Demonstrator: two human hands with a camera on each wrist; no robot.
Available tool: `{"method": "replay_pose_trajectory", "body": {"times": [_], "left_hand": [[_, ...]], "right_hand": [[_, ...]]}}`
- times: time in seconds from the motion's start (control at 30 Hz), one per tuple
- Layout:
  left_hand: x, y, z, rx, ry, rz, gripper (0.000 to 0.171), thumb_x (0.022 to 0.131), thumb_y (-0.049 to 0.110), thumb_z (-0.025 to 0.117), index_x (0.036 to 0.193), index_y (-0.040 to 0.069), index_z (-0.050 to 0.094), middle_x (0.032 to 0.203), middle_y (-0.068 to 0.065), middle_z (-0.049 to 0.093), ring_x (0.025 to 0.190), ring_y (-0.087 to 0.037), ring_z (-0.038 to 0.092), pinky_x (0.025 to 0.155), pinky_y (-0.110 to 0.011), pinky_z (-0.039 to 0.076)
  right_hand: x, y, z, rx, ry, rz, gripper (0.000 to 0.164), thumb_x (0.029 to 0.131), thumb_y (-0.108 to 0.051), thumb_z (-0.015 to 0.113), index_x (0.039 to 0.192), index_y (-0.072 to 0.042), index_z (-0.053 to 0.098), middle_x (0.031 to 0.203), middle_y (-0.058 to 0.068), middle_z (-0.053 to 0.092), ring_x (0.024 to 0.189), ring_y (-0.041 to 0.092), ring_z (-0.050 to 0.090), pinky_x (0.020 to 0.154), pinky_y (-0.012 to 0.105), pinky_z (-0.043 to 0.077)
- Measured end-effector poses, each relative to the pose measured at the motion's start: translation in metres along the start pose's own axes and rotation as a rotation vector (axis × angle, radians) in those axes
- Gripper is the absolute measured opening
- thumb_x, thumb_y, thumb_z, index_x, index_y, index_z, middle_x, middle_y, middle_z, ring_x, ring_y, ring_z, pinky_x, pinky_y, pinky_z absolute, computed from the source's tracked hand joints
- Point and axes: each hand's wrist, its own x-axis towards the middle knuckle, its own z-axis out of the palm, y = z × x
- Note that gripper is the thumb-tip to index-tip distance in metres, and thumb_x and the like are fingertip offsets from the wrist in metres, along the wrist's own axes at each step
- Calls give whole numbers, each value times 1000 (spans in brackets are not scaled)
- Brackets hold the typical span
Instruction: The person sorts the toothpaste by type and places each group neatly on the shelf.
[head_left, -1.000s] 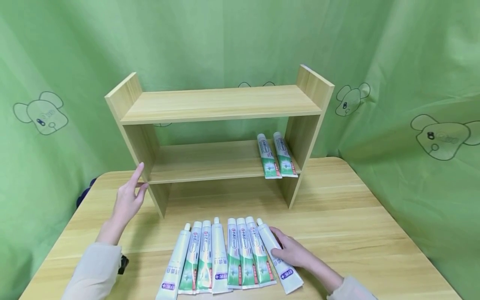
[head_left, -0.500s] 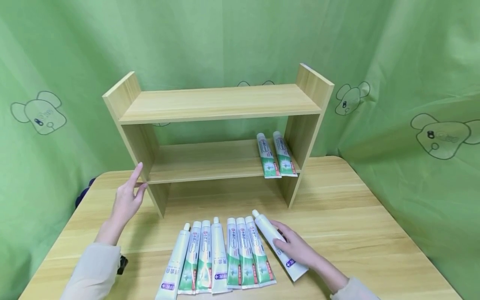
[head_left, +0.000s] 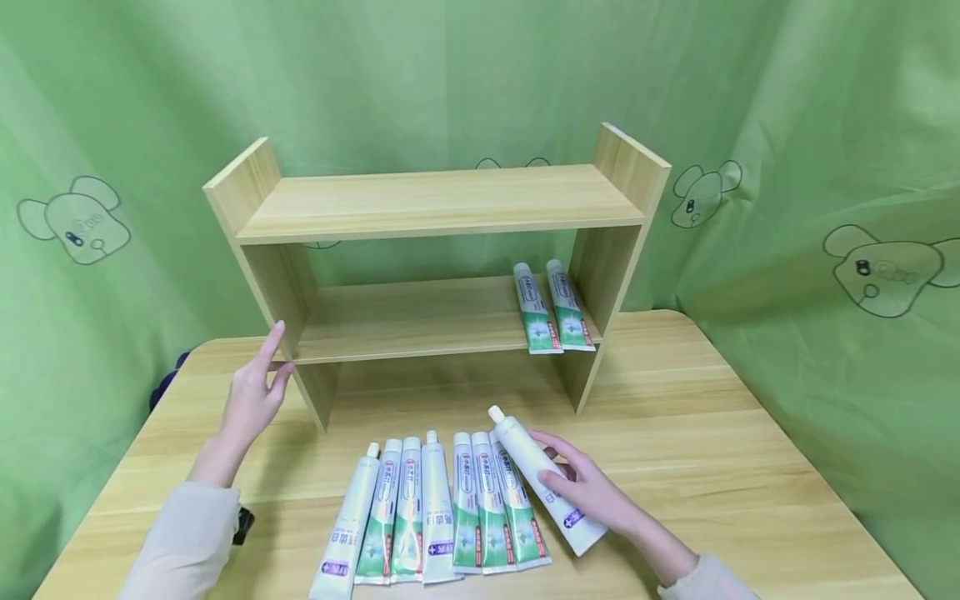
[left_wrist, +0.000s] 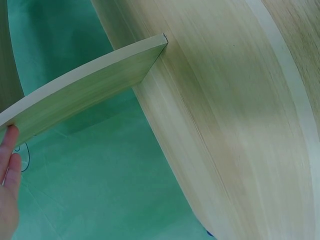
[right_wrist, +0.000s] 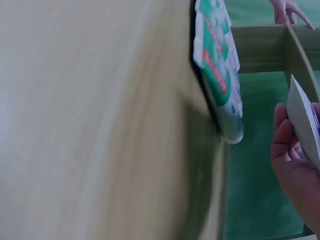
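My right hand (head_left: 588, 492) grips a white toothpaste tube (head_left: 528, 454) with purple print, fingers and thumb around its body and the white cap pointing up toward the shelf. In the right wrist view this tube (right_wrist: 301, 117) shows edge-on in the curled fingers. The held tube overlaps the rightmost of several green-and-white toothpaste tubes (head_left: 525, 521) lying in a row. My left hand (head_left: 253, 400) rests at the left side panel of the wooden shelf (head_left: 442, 225), index finger straight. Up close in the left wrist view, its fingertips (left_wrist: 12, 131) touch the board.
Two green-and-white tubes (head_left: 567, 308) lie on the middle board's right end, their flat ends at its front edge. Another purple-print white tube (head_left: 437, 508) lies within the row, and one more (head_left: 348, 525) at its left end. Green curtain (head_left: 787, 167) surrounds the wooden table (head_left: 690, 433).
The right hand has lifted the white tube away from the row's right end, then swung it up and left, cap leading. The left hand stays at the side panel.
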Motion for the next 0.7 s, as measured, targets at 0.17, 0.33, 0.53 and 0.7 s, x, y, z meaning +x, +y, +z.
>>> {"method": "replay_pose_trajectory", "body": {"times": [0.17, 0.33, 0.53, 0.7], "left_hand": [[0, -1, 0, -4, 1, -3, 73, 73, -16, 63, 137, 6, 37, 100, -30, 61, 65, -40, 63, 35, -15, 31], [0, 0, 0, -6, 6, -3, 73, 73, -18, 63, 137, 6, 37, 101, -31, 60, 65, -40, 63, 36, -15, 31], [-1, 0, 0, -12, -1, -9, 71, 73, -17, 63, 136, 5, 38, 98, -31, 61, 66, -41, 63, 35, -16, 31], [-1, 0, 0, -4, 1, -14, 72, 74, -16, 63, 137, 7, 37, 95, -30, 62, 65, -40, 62, 35, -17, 30]], "right_hand": [[-2, -10, 2, 8, -10, -46, 50, 93, -5, 48, 138, 2, 28, 105, 25, 44, 71, 13, 60, 50, 35, 56], [-4, -23, 4, 51, -10, -68, 49, 93, -4, 48, 137, 2, 30, 107, 22, 43, 71, 13, 61, 49, 36, 55], [-6, -36, 6, 127, 20, -158, 44, 91, 3, 47, 132, 6, 33, 108, 11, 50, 75, 12, 63, 50, 36, 56], [-5, -43, 7, 160, 51, -200, 42, 89, 6, 48, 130, 3, 40, 107, -6, 57, 79, 12, 65, 52, 36, 56]]}}
